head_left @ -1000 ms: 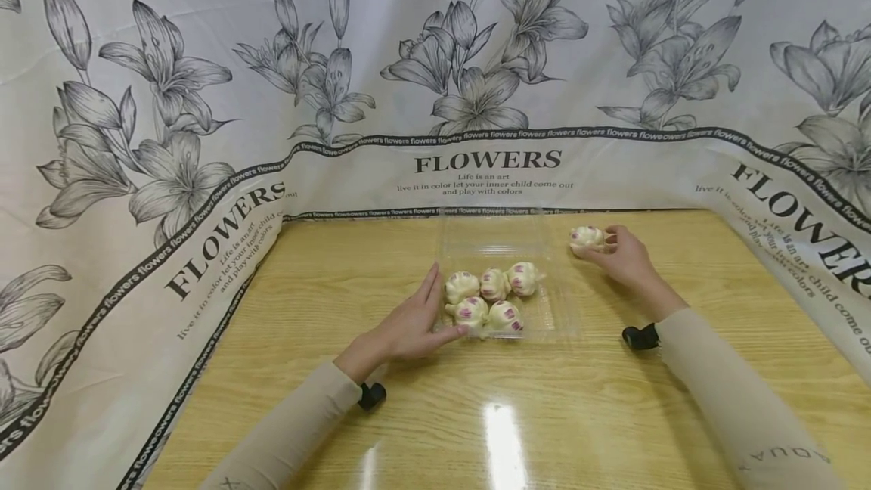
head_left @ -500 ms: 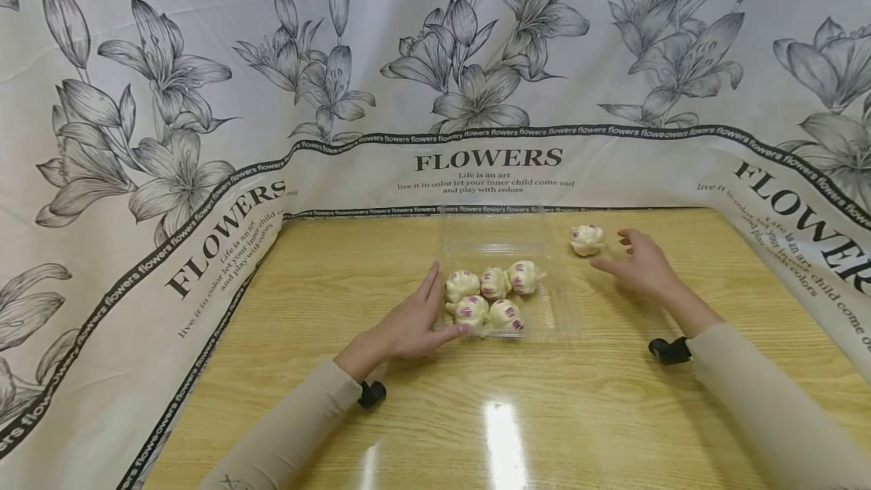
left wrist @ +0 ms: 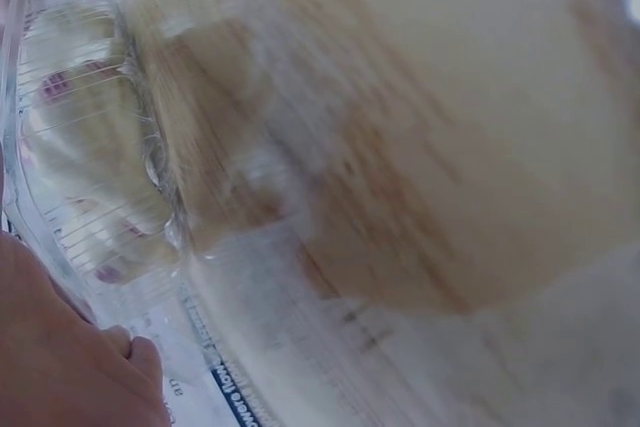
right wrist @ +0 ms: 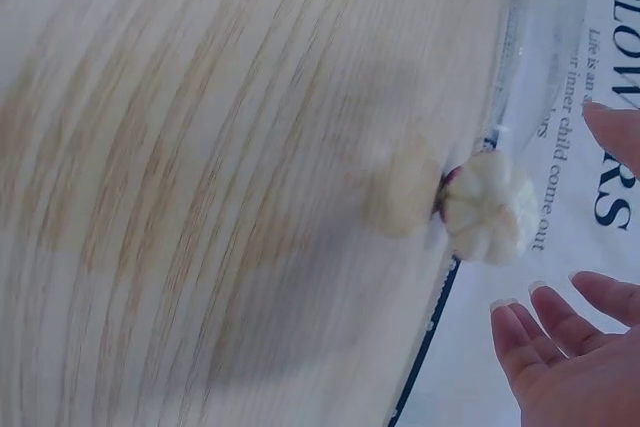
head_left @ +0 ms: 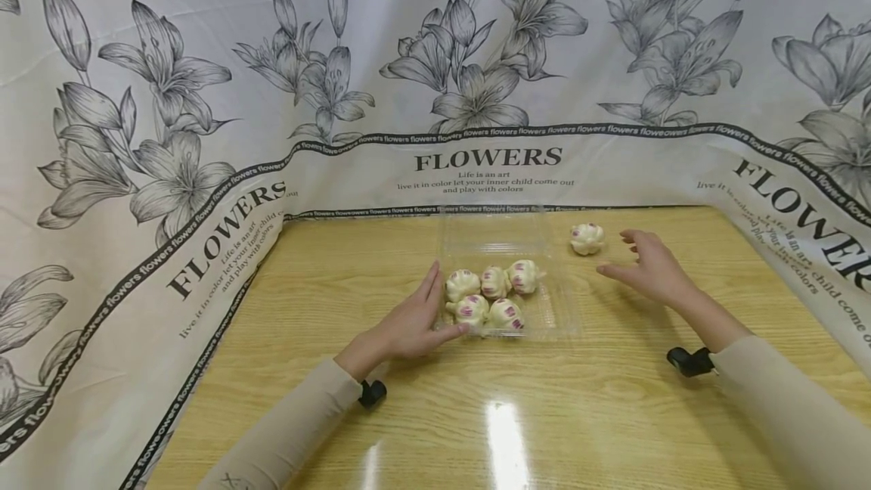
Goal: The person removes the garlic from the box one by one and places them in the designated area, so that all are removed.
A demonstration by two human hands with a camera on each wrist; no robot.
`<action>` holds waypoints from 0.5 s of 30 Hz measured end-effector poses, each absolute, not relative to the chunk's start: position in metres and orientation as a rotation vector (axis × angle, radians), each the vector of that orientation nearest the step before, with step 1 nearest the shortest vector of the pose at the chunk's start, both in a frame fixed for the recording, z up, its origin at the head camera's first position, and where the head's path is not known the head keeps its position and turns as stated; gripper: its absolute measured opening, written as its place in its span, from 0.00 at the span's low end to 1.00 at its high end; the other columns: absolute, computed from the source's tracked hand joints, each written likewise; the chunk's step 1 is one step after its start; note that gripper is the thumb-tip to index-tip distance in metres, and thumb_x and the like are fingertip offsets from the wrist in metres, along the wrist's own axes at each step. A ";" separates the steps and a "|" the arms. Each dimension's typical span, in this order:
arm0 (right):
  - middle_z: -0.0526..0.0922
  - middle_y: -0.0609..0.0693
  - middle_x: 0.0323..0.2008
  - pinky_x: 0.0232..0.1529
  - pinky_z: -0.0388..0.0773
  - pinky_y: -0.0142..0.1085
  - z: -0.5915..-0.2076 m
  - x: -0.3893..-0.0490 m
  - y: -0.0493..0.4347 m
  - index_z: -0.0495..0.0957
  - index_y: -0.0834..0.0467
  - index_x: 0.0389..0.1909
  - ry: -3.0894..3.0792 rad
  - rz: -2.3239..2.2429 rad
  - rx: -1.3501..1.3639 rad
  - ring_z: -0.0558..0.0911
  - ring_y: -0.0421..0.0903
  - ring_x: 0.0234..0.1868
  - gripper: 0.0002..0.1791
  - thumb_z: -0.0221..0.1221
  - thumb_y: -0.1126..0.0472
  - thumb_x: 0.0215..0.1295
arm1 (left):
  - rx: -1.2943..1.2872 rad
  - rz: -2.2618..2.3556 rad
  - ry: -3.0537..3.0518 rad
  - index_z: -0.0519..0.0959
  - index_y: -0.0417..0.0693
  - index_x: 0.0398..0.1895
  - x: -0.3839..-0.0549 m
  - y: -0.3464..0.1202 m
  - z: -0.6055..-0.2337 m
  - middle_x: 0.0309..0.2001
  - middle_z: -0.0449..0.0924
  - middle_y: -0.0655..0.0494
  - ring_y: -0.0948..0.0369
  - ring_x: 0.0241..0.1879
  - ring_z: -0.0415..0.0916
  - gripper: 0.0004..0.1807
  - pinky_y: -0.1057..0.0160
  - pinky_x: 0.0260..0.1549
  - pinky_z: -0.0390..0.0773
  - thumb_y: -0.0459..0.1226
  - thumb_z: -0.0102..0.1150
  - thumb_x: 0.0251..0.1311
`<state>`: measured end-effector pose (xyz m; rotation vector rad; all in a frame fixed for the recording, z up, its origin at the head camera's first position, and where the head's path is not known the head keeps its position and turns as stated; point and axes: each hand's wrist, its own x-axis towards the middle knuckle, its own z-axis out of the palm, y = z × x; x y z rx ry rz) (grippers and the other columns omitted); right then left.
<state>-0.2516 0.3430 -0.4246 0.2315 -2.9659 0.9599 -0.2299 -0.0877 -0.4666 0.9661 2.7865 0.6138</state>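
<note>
A clear plastic clamshell box (head_left: 559,308) lies on the table with its lid raised toward the back. Several garlic bulbs (head_left: 506,315), whitish with purple patches, sit inside it in two rows. My left hand (head_left: 406,324) rests against the box's left side, fingers straight, with the thumb at its front edge. To the right of the lid, one more garlic bulb (head_left: 587,239) stands on the table. My right hand (head_left: 649,269) is just right of that bulb, apart from it, with its fingers loosely spread; the right wrist view shows the gap to the bulb (right wrist: 490,207).
A wooden table (head_left: 327,271) with a glossy top carries everything. White cloth (head_left: 490,172) printed with flowers and lettering rises along its back and sides. Light reflects off the table near the front.
My right hand has let go of the garlic bulb and drawn back to the right. The bulb stays on the table. My left hand has kept its place at the box.
</note>
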 end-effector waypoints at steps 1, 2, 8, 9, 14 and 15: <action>0.58 0.81 0.67 0.59 0.69 0.72 -0.423 -0.250 0.341 0.50 0.79 0.74 -2.960 0.972 0.241 0.65 0.79 0.62 0.52 0.65 0.46 0.69 | 0.964 0.619 2.784 0.32 0.36 0.82 -0.230 -0.088 -0.467 0.82 0.22 0.40 0.44 0.79 0.47 0.59 0.51 0.75 0.60 0.68 0.44 0.70; 0.59 0.81 0.67 0.59 0.69 0.71 -0.421 -0.248 0.339 0.51 0.78 0.74 -2.951 0.986 0.253 0.65 0.79 0.62 0.51 0.66 0.47 0.69 | 0.963 0.621 2.783 0.32 0.36 0.82 -0.230 -0.088 -0.467 0.82 0.22 0.40 0.44 0.79 0.47 0.59 0.51 0.75 0.60 0.68 0.44 0.70; 0.62 0.79 0.66 0.60 0.71 0.68 -0.412 -0.238 0.321 0.55 0.77 0.73 -2.904 1.046 0.340 0.68 0.76 0.62 0.47 0.67 0.50 0.69 | 0.944 0.624 2.771 0.30 0.39 0.82 -0.229 -0.088 -0.465 0.82 0.22 0.41 0.45 0.79 0.46 0.59 0.52 0.75 0.58 0.68 0.46 0.70; 0.63 0.78 0.66 0.60 0.71 0.68 -0.411 -0.237 0.318 0.56 0.77 0.72 -2.900 1.048 0.351 0.68 0.76 0.62 0.46 0.67 0.50 0.69 | 0.943 0.623 2.770 0.29 0.40 0.82 -0.229 -0.088 -0.464 0.82 0.21 0.42 0.46 0.79 0.45 0.59 0.53 0.75 0.57 0.68 0.46 0.69; 0.65 0.77 0.66 0.59 0.72 0.67 -0.409 -0.232 0.307 0.59 0.76 0.70 -2.875 1.047 0.418 0.69 0.75 0.62 0.41 0.66 0.54 0.70 | 0.953 0.618 2.775 0.28 0.41 0.81 -0.230 -0.088 -0.466 0.82 0.22 0.41 0.46 0.80 0.44 0.60 0.53 0.76 0.56 0.68 0.46 0.69; 0.66 0.76 0.65 0.59 0.73 0.67 -0.410 -0.231 0.306 0.60 0.76 0.70 -2.869 1.047 0.436 0.69 0.74 0.62 0.40 0.66 0.56 0.70 | 0.959 0.620 2.776 0.28 0.40 0.81 -0.230 -0.088 -0.466 0.82 0.22 0.40 0.46 0.80 0.44 0.60 0.53 0.76 0.57 0.68 0.45 0.70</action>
